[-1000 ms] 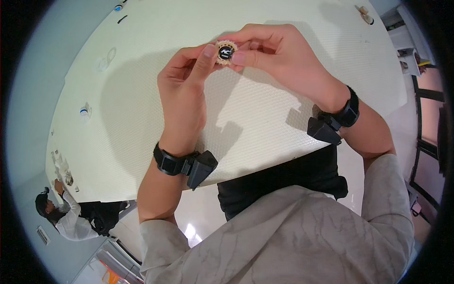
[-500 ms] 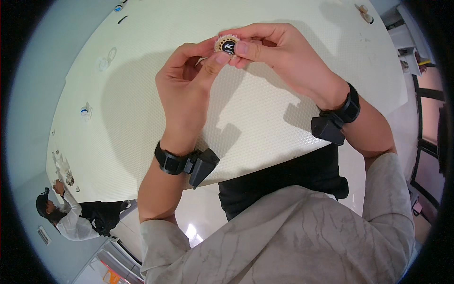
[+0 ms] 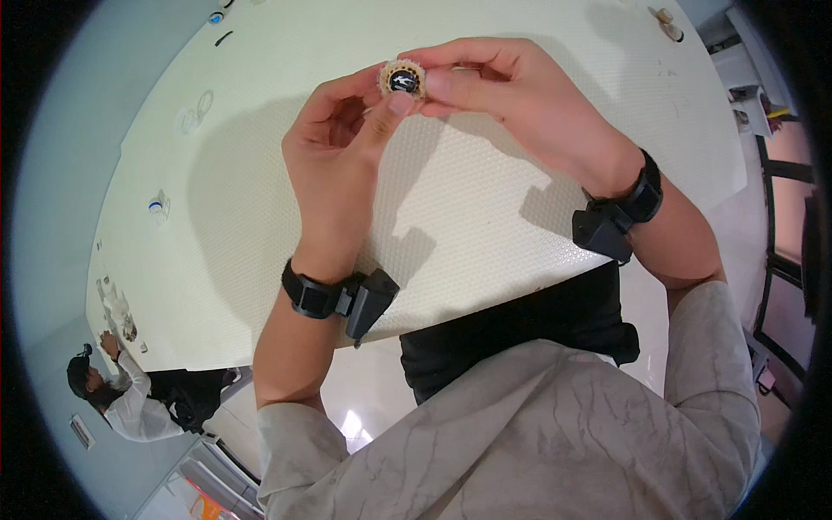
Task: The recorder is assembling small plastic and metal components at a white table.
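A small round ornament [image 3: 404, 81] with a black centre, a pale mark on it and a gold, beaded-looking rim is held up over the far middle of the table. My left hand [image 3: 336, 160] pinches its lower left edge between thumb and fingers. From the other side, my right hand [image 3: 533, 108] has its thumb and fingertips closed on the right edge. The ornament's back and parts of my curled fingers are hidden.
The white textured table [image 3: 485, 217] curves around in front of me. On its left stand a clear bottle with a blue cap [image 3: 156, 206] and a clear ring-shaped thing [image 3: 204, 102]. Brown items [image 3: 669, 26] lie far right. Another person [image 3: 130, 394] works at the left edge.
The ornament has shifted slightly left and up and is turned a little, its emblem now at a different angle. Both hands moved with it and keep their hold.
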A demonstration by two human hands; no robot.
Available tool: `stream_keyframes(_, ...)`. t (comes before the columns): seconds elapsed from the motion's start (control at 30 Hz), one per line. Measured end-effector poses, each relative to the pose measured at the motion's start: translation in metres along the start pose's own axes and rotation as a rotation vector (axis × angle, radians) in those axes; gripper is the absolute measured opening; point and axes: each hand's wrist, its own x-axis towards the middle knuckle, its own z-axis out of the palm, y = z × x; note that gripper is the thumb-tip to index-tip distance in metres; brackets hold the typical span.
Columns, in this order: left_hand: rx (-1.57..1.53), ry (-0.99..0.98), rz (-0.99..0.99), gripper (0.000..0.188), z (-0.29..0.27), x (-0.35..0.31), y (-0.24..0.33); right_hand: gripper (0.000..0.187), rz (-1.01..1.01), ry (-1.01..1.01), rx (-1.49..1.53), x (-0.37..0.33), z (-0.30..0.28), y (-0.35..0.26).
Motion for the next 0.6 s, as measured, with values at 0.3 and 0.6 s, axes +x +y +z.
stream_keyframes(0.3, -0.205, -0.045, -0.06, 0.035, -0.002, -0.004, 0.0, 0.033, -0.027, -0.141, 0.099, 0.004, -0.006, 0.001)
stream_keyframes(0.6, -0.353, -0.14, -0.066, 0.031, -0.006, -0.003, -0.006, 0.023, -0.073, -0.219, 0.145, 0.005, -0.009, 0.006)
